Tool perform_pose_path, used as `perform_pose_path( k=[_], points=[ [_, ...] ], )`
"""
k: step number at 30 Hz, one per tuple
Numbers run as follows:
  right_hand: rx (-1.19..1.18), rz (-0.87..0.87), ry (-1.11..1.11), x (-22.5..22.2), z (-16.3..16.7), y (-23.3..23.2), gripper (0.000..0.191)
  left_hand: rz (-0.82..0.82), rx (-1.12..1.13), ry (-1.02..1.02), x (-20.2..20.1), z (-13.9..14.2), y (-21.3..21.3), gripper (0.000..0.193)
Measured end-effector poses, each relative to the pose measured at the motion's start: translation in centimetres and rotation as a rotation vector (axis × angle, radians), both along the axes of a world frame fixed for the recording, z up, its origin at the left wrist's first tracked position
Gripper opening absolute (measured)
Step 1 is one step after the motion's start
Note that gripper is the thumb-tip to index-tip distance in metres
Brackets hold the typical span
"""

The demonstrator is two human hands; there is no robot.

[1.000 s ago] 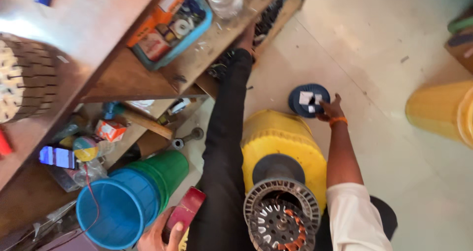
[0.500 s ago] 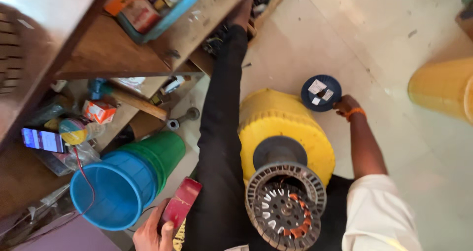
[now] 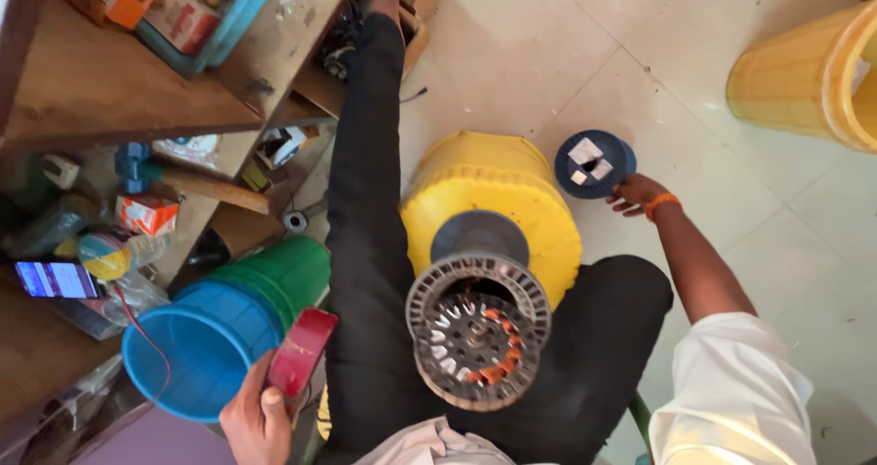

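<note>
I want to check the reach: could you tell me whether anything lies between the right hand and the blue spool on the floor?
Nothing visible does. The right hand is right beside the blue spool, fingers at its lower edge, with only bare floor tile around them.

Pale tiled floor (image 3: 548, 45) spreads brightly lit to the right, while cluttered wooden shelves (image 3: 110, 90) stand on the left.

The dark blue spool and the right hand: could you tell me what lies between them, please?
Nothing: in the head view the right hand sits right against the dark blue spool, with only pale floor tile around them.
</note>
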State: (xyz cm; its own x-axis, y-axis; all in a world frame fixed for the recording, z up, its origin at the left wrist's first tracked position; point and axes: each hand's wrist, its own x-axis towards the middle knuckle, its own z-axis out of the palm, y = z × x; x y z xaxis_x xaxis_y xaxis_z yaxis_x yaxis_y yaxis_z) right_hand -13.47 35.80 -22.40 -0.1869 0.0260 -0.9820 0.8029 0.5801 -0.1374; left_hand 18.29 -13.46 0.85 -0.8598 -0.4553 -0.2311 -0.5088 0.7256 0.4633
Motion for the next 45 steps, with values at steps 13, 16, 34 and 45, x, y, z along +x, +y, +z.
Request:
perform_pose_path(
  k=[13,16,34,45],
  points=[
    [-0.044,-0.9,0.225,5.4,-0.1,0.6,0.026,0.143,0.017,-0.035,-1.3,1.2,0.1,0.046],
    [0.274,-0.22,0.278,5.0,0.9,1.2,0.032,0.207,0.082,-0.075,-2.9,1.3,0.8,0.044],
    [-0.138,-0.226,0.873,12.4,21.4,3.6,0.027,-0.068,0.099,-0.054,-7.9,0.9,5.0,0.04],
    [-0.121,-0.311,1.434,22.4,22.3,-11.2,0.019,-0.523,0.271,0.545,-10.9,2.1,5.7,0.01]
  ],
)
